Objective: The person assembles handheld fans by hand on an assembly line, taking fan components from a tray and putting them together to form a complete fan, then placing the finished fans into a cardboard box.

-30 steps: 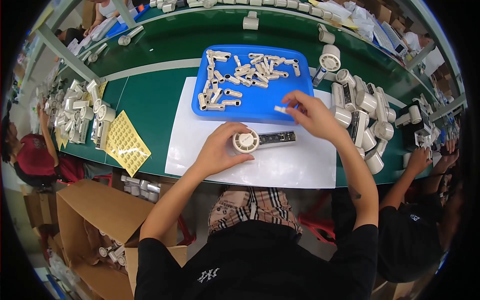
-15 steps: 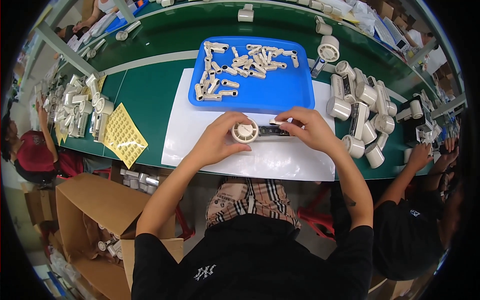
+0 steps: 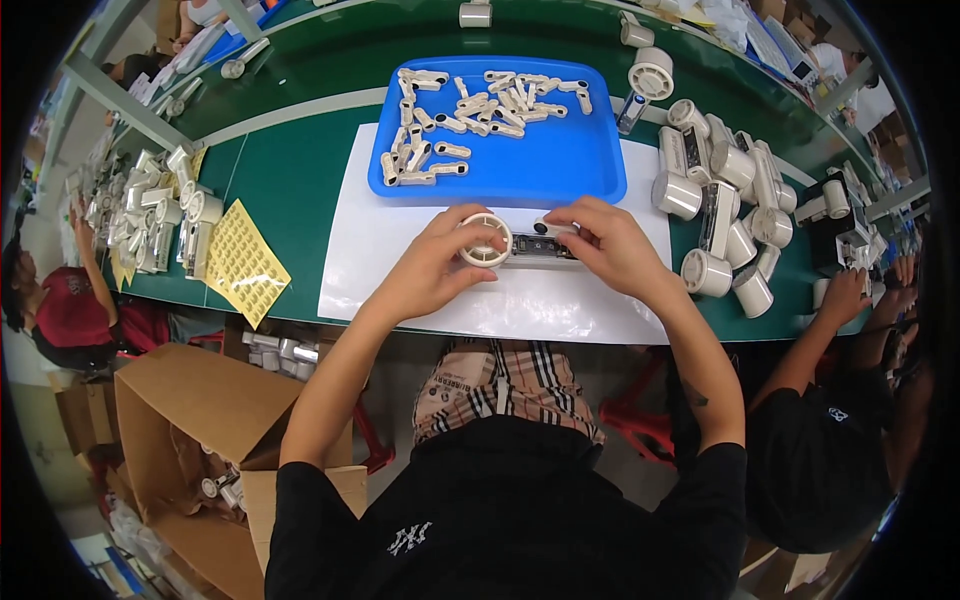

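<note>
A cream handheld fan (image 3: pixel 487 240) with a round vented head lies level above the white sheet (image 3: pixel 400 295). My left hand (image 3: pixel 432 262) is closed around that head, thumb below and fingers over its face. The fan's handle (image 3: pixel 541 247) points right, its dark inner parts exposed. A small cream handle cover (image 3: pixel 541 227) with a black oval end is pinched in my right hand (image 3: pixel 618 247), just above the handle's far edge. My right fingers hide the handle's tip and most of the cover.
Beyond my hands, a blue tray (image 3: pixel 590 170) holds several loose covers. Several fans (image 3: pixel 715 215) are heaped at right, others (image 3: pixel 165 210) at left beside a yellow sticker sheet (image 3: pixel 245 262). An open carton (image 3: pixel 200 400) stands lower left. Co-workers sit on both sides.
The cover has tilted so its black oval end now shows. My left fingers have shifted farther over the fan's head. The whole bench sits slightly higher in view.
</note>
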